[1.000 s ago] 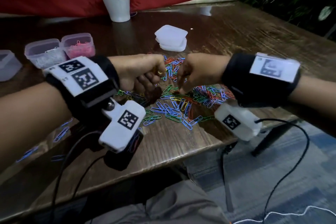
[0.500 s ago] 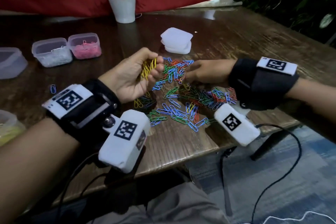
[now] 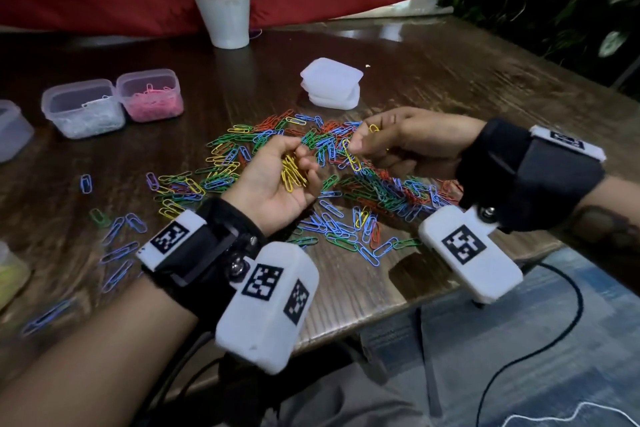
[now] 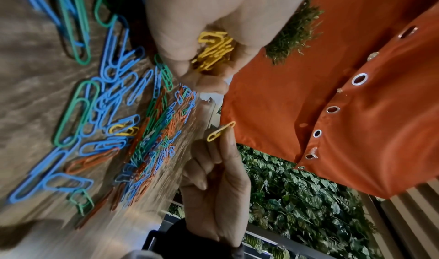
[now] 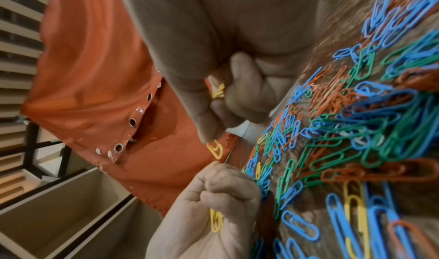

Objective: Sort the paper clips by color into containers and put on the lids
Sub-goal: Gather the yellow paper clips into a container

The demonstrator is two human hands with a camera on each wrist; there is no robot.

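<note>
So nearest, the left hand [image 3: 277, 180] cups a bunch of yellow clips [image 3: 293, 172], fingers curled round them. Beside it the right hand [image 3: 398, 142] pinches one yellow clip [image 3: 351, 156] over the mixed pile [image 3: 381, 191] on the tabletop [image 3: 450, 80]. Further back: two open containers [image 3: 114, 102], a lid stack [image 3: 330, 83], one potted plant [image 3: 223, 10].

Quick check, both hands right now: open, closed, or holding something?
Left hand: curled around a bunch of yellow paper clips.
Right hand: pinching a single yellow paper clip at the fingertips.
</note>
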